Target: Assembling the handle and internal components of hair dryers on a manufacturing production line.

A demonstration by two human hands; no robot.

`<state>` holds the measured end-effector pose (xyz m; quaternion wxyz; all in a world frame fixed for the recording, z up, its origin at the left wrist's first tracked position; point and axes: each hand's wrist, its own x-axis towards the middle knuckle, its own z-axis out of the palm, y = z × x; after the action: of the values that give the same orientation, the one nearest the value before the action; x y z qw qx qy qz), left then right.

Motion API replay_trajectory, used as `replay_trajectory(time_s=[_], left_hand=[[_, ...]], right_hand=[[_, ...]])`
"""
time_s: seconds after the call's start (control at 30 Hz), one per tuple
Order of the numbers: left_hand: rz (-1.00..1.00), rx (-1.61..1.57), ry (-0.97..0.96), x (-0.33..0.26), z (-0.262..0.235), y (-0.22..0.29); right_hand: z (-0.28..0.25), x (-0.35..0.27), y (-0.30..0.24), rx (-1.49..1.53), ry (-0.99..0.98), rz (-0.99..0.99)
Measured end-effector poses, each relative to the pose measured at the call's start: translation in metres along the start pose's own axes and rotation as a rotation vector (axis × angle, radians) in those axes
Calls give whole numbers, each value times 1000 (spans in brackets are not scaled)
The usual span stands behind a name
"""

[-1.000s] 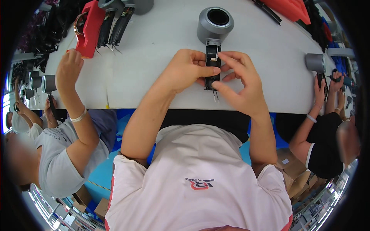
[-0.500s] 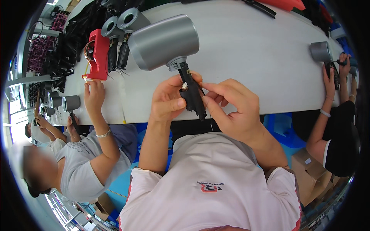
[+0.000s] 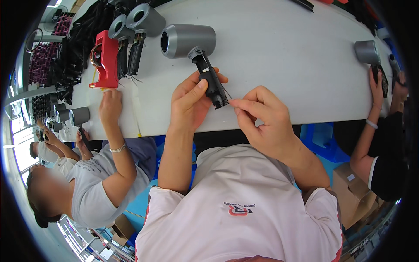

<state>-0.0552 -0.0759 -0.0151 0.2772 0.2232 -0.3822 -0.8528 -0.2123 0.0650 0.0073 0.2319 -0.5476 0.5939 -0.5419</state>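
A grey hair dryer [image 3: 187,41] with a black handle core [image 3: 211,84] is held above the white table [image 3: 279,56]. My left hand [image 3: 190,105] grips the black handle, thumb across it. My right hand [image 3: 262,115] pinches thin wires [image 3: 228,94] that stick out at the lower end of the handle. The dryer's barrel points left, its open mouth facing that way.
Two more grey dryers [image 3: 137,22] lie at the table's upper left beside a red tape dispenser [image 3: 104,61]. A person on my left rests a hand [image 3: 110,105] on the table edge. Another person on the right holds a grey dryer [image 3: 369,54]. A cardboard box [image 3: 351,187] stands lower right.
The dryer has been lifted off the table and tipped so its barrel points left. My right hand moved from the handle's side to the wires at its end. The view shifted left.
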Motion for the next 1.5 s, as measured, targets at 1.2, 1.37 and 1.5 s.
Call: replay_trajectory(time_s=[1.2,1.37,1.5], left_hand=[[-9,136,193,7,31,-23],[-3,104,245,11,35,-20],[-39,68,180,9,32,-10]], right_hand=[[2,4,6,-27,156,415],[4,-3,28,-467,197,-307],[-1,-7,35,-312,240,-406]])
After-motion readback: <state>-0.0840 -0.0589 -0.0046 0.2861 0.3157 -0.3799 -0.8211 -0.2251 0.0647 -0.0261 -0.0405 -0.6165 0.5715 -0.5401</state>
